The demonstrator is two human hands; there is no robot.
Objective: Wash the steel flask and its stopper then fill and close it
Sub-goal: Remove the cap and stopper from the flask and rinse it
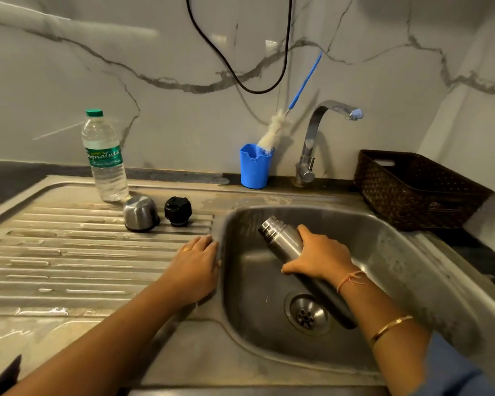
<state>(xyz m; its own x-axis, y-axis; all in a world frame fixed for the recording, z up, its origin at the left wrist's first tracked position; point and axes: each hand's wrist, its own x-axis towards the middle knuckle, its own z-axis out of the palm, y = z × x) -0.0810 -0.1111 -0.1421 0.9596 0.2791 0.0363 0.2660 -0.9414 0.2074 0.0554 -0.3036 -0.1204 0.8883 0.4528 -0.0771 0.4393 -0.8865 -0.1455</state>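
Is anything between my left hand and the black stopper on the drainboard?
Nothing visible. Bare ribbed drainboard lies between the left hand and the stopper; the steel cup stands beside it, off the path.

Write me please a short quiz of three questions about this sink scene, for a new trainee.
1. True or false: the black stopper is screwed on the steel flask.
2. Where does the bottle brush stand? A) in the blue holder B) in the brown basket C) inside the steel flask
3. Which hand grips the steel flask?

Key: 1 false: it stands on the drainboard beside the steel cup. 2 A. 3 the right hand; the left hand rests on the sink rim.
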